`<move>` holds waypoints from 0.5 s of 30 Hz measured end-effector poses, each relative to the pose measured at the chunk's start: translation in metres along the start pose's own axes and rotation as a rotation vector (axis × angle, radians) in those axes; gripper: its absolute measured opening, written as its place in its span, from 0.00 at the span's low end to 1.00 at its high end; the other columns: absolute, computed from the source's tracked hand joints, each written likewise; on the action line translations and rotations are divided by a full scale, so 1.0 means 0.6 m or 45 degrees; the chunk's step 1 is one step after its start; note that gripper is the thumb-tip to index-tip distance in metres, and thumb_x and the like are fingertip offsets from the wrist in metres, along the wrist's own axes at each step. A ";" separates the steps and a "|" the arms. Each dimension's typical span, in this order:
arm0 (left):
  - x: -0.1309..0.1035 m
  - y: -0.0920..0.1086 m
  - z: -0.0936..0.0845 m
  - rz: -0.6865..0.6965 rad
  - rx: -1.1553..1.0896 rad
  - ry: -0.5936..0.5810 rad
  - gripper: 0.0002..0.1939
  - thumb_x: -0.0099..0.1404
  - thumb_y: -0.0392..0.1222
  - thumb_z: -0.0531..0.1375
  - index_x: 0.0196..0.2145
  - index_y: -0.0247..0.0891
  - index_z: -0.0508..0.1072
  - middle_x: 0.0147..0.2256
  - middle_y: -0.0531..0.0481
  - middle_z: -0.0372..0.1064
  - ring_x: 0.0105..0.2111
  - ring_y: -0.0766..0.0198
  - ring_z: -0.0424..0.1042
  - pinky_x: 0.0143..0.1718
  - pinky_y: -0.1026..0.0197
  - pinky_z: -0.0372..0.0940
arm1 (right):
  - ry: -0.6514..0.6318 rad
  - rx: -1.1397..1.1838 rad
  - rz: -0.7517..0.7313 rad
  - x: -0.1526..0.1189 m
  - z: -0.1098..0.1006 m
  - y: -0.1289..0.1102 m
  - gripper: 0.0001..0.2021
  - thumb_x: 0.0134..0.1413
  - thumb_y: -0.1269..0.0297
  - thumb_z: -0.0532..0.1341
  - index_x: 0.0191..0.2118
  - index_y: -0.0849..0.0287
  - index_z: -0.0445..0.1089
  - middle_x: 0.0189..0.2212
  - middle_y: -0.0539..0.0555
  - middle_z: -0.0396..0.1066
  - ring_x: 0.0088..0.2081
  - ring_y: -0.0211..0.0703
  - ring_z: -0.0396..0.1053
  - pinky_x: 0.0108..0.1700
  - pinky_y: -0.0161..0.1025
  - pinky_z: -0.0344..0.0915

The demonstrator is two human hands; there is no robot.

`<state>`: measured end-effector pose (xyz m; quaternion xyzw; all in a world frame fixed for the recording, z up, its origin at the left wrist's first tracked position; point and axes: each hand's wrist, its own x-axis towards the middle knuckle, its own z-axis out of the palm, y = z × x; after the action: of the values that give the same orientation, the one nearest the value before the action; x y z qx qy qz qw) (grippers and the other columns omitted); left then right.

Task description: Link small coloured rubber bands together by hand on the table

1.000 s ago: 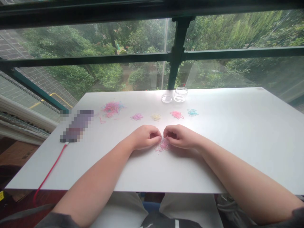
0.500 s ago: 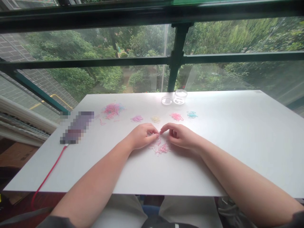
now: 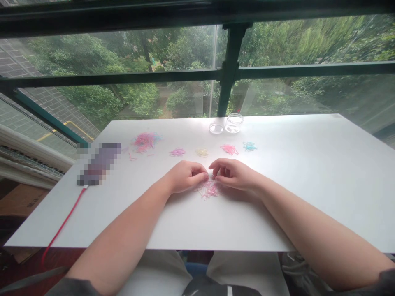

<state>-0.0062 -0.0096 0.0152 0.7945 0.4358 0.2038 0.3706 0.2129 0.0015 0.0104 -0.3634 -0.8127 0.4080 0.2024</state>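
My left hand (image 3: pixel 187 176) rests at the middle of the white table (image 3: pixel 92 222), its thumb and forefinger pinched together. Whatever is in that pinch is too small to make out. Facing it, my right hand (image 3: pixel 236 174) has a curved forefinger and a thumb that stand apart, with nothing visible between them. Just below the fingertips lies a loose heap of small pink rubber bands (image 3: pixel 211 190), partly hidden by both hands. Beyond the hands are sorted little piles of purple bands (image 3: pixel 177 152), pale yellow bands (image 3: pixel 202 153), brighter pink bands (image 3: pixel 229 149) and blue bands (image 3: pixel 249 146).
A larger mixed pile of bands (image 3: pixel 145 141) lies at the back left. A clear round jar (image 3: pixel 234 124) and its lid (image 3: pixel 216 129) stand near the far edge. At left, a blurred-out device (image 3: pixel 100 164) has a red cable (image 3: pixel 66 224) running off the table.
My right forefinger and thumb have come apart, and the right hand has drawn slightly away from the left fingertips. My left hand keeps its pinch. The view has tilted slightly.
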 end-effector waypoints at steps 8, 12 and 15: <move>0.001 0.002 0.006 0.000 0.028 0.021 0.10 0.60 0.43 0.55 0.31 0.37 0.75 0.25 0.53 0.71 0.23 0.70 0.63 0.24 0.68 0.56 | 0.003 -0.055 -0.017 0.001 0.003 0.001 0.07 0.49 0.66 0.59 0.36 0.60 0.68 0.20 0.47 0.62 0.22 0.33 0.59 0.25 0.31 0.57; 0.002 0.003 0.007 0.003 0.044 0.019 0.10 0.60 0.43 0.55 0.31 0.38 0.75 0.24 0.53 0.71 0.23 0.71 0.63 0.25 0.68 0.56 | 0.051 -0.077 -0.040 0.003 0.007 -0.002 0.05 0.51 0.67 0.57 0.32 0.60 0.69 0.21 0.47 0.63 0.22 0.32 0.58 0.25 0.31 0.56; 0.002 0.003 0.008 0.013 0.034 0.030 0.11 0.59 0.43 0.55 0.31 0.37 0.76 0.25 0.53 0.71 0.23 0.70 0.64 0.25 0.68 0.56 | 0.080 -0.071 -0.053 0.004 0.007 -0.006 0.04 0.51 0.68 0.57 0.30 0.61 0.69 0.21 0.47 0.63 0.22 0.32 0.58 0.25 0.31 0.55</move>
<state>-0.0013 -0.0109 0.0135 0.7990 0.4389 0.2091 0.3538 0.2072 -0.0003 0.0108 -0.3647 -0.8243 0.3694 0.2260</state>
